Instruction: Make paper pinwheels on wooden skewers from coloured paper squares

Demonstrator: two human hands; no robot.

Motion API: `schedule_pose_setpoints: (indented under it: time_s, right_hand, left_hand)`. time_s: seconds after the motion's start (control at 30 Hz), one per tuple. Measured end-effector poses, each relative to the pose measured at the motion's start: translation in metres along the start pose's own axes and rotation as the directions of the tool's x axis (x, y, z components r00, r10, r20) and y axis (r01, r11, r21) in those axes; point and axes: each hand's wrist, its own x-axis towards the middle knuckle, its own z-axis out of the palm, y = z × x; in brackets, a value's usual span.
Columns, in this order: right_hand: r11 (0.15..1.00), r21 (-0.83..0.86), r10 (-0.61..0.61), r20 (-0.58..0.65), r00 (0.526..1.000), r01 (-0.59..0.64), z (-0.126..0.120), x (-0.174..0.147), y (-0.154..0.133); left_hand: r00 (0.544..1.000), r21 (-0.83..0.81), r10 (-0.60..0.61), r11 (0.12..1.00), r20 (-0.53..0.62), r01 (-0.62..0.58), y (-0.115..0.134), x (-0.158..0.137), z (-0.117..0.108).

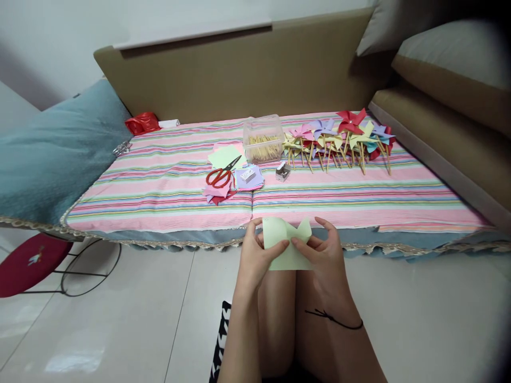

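Observation:
A pale green paper square [289, 259] is held up between my two hands, above my lap. Its upper corners curl in toward the middle. My left hand [261, 255] pinches its left side, the thumb pressing near the centre. From the right, my right hand [323, 252] grips it with the thumb also close to the centre, beside a raised corner. Beyond the paper on the seat lie red-handled scissors [218, 177], a stack of coloured paper squares [255, 183], and a small open box of metal pins [283, 171].
A clear plastic box [263, 139] holds many thin sticks. Several finished paper pinwheels [351, 123] on sticks lie to its right. A red plastic bag [142, 123] sits at the back left. A red round stool [34, 263] stands at the left on the tiled floor.

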Motion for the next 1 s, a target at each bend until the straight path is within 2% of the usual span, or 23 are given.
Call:
schedule_pose_setpoints:
  time_s: [0.1,0.2,0.3,0.43,0.57,0.73,0.9,1.0]
  right_hand:
    - [1.0,-0.011,-0.023,0.017,1.0,0.023,0.001,-0.001,0.001]
    - [1.0,0.02,0.018,-0.006,1.0,-0.018,-0.001,0.002,0.001]
    - [0.998,0.027,0.052,-0.025,0.998,-0.051,-0.005,0.006,0.001]
    - [0.999,-0.003,0.04,-0.039,0.998,-0.04,-0.008,0.009,0.002]
    - [0.999,-0.003,0.033,-0.057,0.998,-0.033,-0.008,0.009,0.004]
    - [1.0,0.002,0.018,-0.08,0.997,-0.018,-0.008,0.01,0.004]
    - [1.0,0.007,0.002,-0.071,0.997,-0.002,-0.006,0.008,0.002]
    - [1.0,0.018,0.001,-0.065,0.998,0.0,-0.004,0.006,0.0]
  left_hand:
    - [1.0,0.011,0.009,1.0,-0.029,-0.009,0.0,0.0,0.002]
    - [0.999,-0.014,0.027,1.0,-0.027,-0.027,-0.001,0.0,0.0]
    - [0.989,-0.045,0.103,0.993,-0.105,-0.108,-0.003,0.003,-0.006]
    - [0.96,-0.051,0.208,0.974,-0.187,-0.221,-0.006,0.007,-0.011]
    - [0.952,-0.015,0.266,0.962,-0.15,-0.271,-0.004,0.005,-0.011]
    - [0.969,0.031,0.244,0.97,-0.039,-0.243,0.003,0.001,-0.011]
    - [0.966,0.056,0.252,0.967,-0.054,-0.249,0.002,0.002,-0.007]
    - [0.977,0.037,0.212,0.977,-0.027,-0.211,0.001,0.003,-0.005]
